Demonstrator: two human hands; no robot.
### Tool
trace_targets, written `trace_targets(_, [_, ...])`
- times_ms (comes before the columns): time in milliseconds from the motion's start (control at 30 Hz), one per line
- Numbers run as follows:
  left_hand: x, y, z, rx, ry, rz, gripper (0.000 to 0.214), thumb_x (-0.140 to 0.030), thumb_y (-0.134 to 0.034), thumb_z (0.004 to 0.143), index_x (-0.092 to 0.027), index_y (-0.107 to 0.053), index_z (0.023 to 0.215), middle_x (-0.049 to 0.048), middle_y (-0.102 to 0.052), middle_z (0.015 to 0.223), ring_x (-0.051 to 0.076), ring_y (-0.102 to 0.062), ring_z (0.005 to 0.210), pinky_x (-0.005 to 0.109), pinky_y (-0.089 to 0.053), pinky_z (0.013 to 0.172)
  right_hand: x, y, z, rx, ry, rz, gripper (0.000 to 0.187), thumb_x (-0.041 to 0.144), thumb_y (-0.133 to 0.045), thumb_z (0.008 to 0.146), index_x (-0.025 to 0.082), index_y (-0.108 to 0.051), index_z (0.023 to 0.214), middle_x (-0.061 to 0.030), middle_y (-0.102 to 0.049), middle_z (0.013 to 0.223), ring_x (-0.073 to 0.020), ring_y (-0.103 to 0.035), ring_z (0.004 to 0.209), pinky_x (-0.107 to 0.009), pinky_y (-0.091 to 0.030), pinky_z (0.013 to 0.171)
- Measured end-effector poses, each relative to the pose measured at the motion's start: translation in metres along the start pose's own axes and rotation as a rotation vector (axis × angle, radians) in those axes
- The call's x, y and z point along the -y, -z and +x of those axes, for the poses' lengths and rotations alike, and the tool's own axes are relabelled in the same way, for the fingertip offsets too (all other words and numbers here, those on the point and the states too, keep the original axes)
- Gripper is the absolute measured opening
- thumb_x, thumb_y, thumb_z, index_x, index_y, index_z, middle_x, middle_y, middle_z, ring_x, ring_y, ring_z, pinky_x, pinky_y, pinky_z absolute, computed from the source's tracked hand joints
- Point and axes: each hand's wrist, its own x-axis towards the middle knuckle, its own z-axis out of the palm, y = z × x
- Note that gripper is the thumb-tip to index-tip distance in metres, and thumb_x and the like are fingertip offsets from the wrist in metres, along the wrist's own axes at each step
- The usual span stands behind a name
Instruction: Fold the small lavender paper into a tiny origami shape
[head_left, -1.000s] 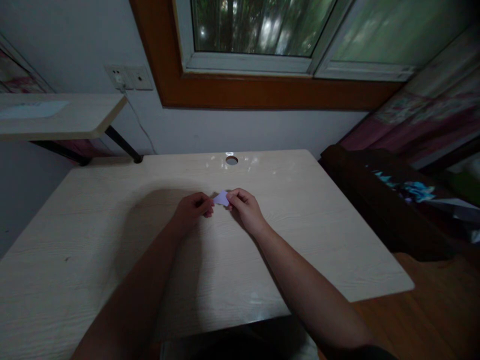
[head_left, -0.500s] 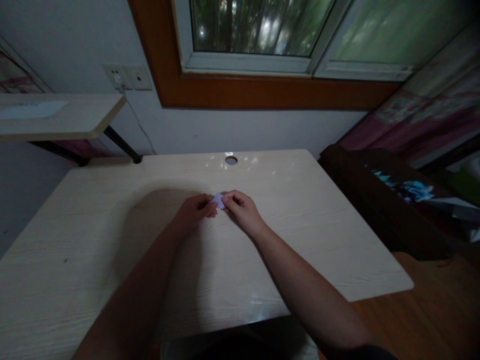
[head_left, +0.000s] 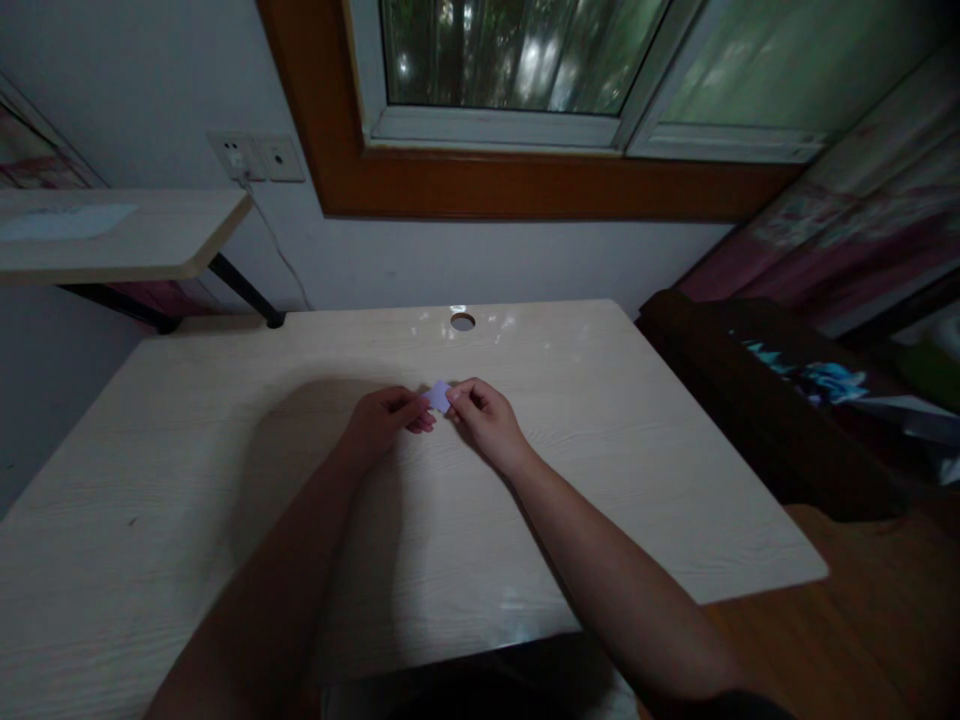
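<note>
A small pale purple piece of folded paper [head_left: 439, 395] is pinched between both my hands just above the light wooden table [head_left: 225, 480]. My left hand [head_left: 382, 420] grips its left side with curled fingers. My right hand [head_left: 484, 420] pinches its right edge between thumb and forefinger. Most of the paper is hidden by my fingertips.
A round cable hole [head_left: 463, 321] sits at the table's far edge. A second small table [head_left: 112, 235] stands at the back left under wall sockets [head_left: 255, 157]. A dark wooden bed frame [head_left: 750, 400] with bedding is to the right, below a window.
The visible bit of paper has shrunk and my hands have drawn slightly closer together around it; they stay at the same place over the table.
</note>
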Motion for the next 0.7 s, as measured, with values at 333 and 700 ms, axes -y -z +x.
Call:
trace_targets(333, [-0.0020, 0.0018, -0.0021, -0.062, -0.014, -0.076, 0.030, -0.043, -0.069, 0.080, -0.014, -0.071, 0.077, 0.0079, -0.075, 0.073, 0.016, -0.068, 0.063, 0.028, -0.056, 0.064, 0.0018, 0.0036, 0.0028, -0.045, -0.037, 0.056, 0.028, 0.046, -0.065, 0.083, 0.020, -0.060, 0.078, 0.0024, -0.057, 0.063, -0.0132, -0.051, 0.059, -0.026, -0.040, 0.061])
trace_targets(700, [-0.0005, 0.0048, -0.0004, -0.222, -0.134, -0.244, 0.021, -0.037, -0.062, 0.085, -0.016, -0.063, 0.082, 0.0002, -0.063, 0.067, 0.010, -0.057, 0.054, 0.022, -0.046, 0.051, 0.0010, 0.0041, 0.0065, -0.087, -0.075, 0.115, 0.031, 0.049, -0.067, 0.080, 0.019, -0.061, 0.081, 0.0025, -0.059, 0.063, -0.0113, -0.051, 0.057, -0.024, -0.042, 0.059])
